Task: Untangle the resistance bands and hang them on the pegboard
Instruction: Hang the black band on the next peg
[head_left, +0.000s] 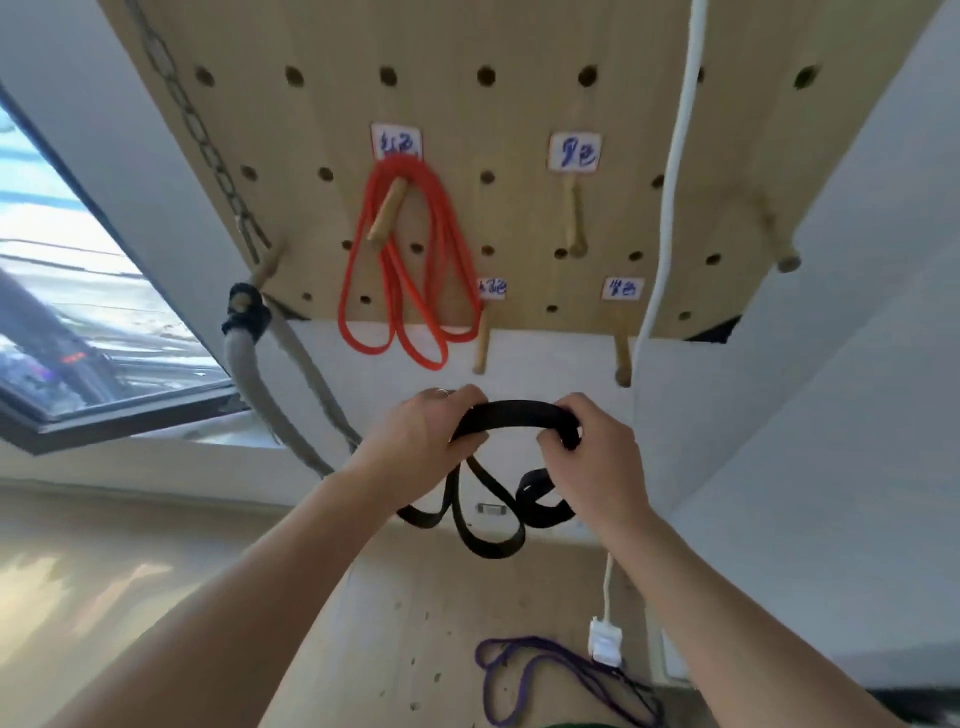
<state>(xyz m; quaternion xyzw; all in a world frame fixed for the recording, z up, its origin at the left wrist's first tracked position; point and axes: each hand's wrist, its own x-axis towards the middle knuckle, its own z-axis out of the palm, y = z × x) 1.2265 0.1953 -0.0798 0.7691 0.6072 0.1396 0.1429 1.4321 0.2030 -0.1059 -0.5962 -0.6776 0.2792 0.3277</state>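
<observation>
— So, where is the black band (511, 415)?
— Held up in front of the wall, just below the pegboard (311, 119). The left hand (423, 434) grips one end of its top arc, fingers curled round it; the right hand (592, 452) grips the other end the same way. The rest hangs beneath in twisted loops.
— And the others?
— The red band (410, 260) hangs in several loops over a wooden peg (385, 215), under a paper label (397, 140). The purple band (545, 680) lies in a heap on the floor below.
— Anything else on the board?
— Bare pegs under other labels, a chain (197, 130) at the left and a white cord (675, 156) running down at the right.
</observation>
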